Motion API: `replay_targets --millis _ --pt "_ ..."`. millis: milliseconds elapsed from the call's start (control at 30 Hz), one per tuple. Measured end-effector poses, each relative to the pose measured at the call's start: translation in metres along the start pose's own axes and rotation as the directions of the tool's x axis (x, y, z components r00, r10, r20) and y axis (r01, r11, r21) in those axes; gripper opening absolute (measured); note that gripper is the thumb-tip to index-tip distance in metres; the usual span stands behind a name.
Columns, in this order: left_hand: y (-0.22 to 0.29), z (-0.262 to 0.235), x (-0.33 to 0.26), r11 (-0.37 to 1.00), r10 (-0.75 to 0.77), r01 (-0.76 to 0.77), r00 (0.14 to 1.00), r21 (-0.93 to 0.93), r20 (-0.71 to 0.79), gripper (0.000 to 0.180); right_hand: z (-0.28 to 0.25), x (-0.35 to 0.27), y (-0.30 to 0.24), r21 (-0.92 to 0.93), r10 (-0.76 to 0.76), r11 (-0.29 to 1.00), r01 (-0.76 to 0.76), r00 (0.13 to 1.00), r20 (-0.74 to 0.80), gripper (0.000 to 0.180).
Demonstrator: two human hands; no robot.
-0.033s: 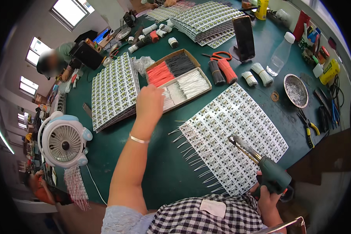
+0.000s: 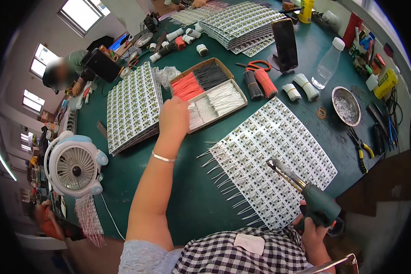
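Observation:
My left hand point(image 2: 174, 116) is at the near left corner of a cardboard box point(image 2: 217, 116) of cut wires, its fingers curled and fingertips hidden. Inside the box lie red wires point(image 2: 187, 86), black wires point(image 2: 211, 75) and white wires point(image 2: 225, 98) in separate sections. At the lower right, my right hand point(image 2: 313, 230) is wrapped around the handle of a green soldering gun point(image 2: 321, 204). Its metal tip point(image 2: 273, 163) is over a white circuit board panel point(image 2: 278, 137). White wires point(image 2: 233, 194) stick out along the panel's left edge.
A stack of panels point(image 2: 134, 107) stands left of the box, near a small fan point(image 2: 75, 169). Wire bundles point(image 2: 265, 83), a phone point(image 2: 285, 45), a bottle point(image 2: 329, 64), a metal bowl point(image 2: 346, 106) and pliers point(image 2: 361, 148) are rightward. Another person point(image 2: 61, 75) works at the far left.
My left hand has shifted slightly to the left beside the box. The right hand and the soldering gun stay in place.

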State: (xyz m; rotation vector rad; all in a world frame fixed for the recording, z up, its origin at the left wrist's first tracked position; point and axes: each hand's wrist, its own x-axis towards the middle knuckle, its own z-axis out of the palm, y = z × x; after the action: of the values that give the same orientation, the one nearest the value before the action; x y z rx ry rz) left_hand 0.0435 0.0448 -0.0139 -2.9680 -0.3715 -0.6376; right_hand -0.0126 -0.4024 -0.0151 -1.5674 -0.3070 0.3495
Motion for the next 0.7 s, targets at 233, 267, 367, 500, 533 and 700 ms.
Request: replay_targets --millis 233,267,367,500,533,700 --pt "0.008 0.016 0.011 0.998 -0.049 0.045 0.994 0.044 0.103 0.007 0.0 0.002 0.004 0.057 -0.038 0.998 0.041 0.998 -0.053 0.046" --pt "0.008 0.017 0.01 0.998 -0.053 0.049 0.993 0.046 0.104 0.007 0.001 0.002 0.003 0.094 0.006 0.996 0.0 0.998 -0.064 0.044" --pt "0.008 0.017 0.007 0.999 -0.042 0.041 0.996 0.019 0.081 0.008 0.002 0.003 0.002 0.112 0.023 0.994 -0.017 0.998 -0.051 0.043" --pt "0.007 0.019 0.002 1.0 -0.013 0.014 0.998 -0.011 0.061 0.006 0.005 0.003 0.003 0.128 0.017 0.992 -0.009 0.998 -0.06 0.042" --pt "0.007 0.019 0.001 1.0 -0.013 0.014 0.998 -0.013 0.062 0.006 0.004 0.002 0.005 0.125 0.021 0.992 -0.013 0.998 -0.063 0.042" --pt "0.005 0.022 -0.001 0.999 0.027 -0.027 0.999 -0.035 0.019 0.004 0.006 0.004 0.003 0.117 0.023 0.993 -0.015 0.998 -0.064 0.042"
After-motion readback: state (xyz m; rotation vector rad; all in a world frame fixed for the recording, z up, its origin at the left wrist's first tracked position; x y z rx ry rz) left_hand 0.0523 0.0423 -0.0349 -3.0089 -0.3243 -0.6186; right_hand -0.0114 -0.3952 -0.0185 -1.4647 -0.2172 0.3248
